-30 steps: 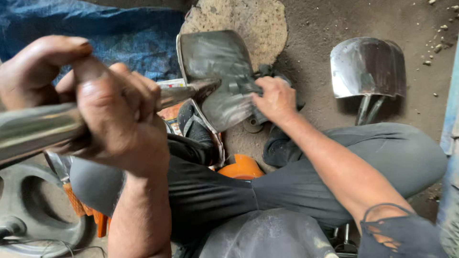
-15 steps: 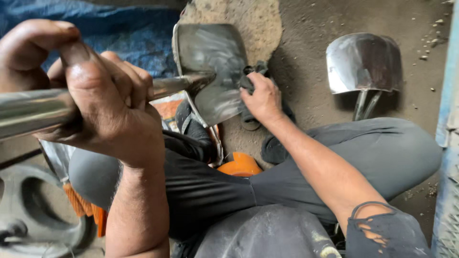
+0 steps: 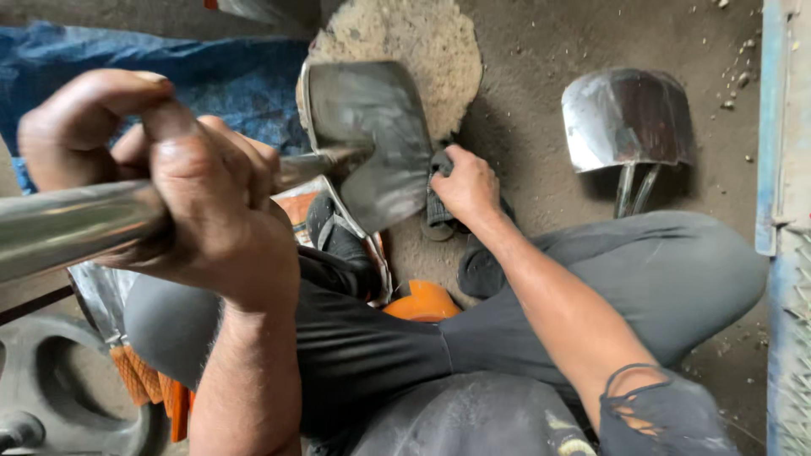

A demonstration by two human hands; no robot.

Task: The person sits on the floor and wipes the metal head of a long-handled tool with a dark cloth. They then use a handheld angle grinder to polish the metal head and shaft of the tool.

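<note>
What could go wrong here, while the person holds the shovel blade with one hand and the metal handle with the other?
1. The right hand presses a dark cloth at the edge of the shovel blade; a slip could perhaps cut the fingers.
2. The left hand grips the smooth metal handle; it might twist or slide.
3. The blade sits close above the person's foot, which it could hit.
</note>
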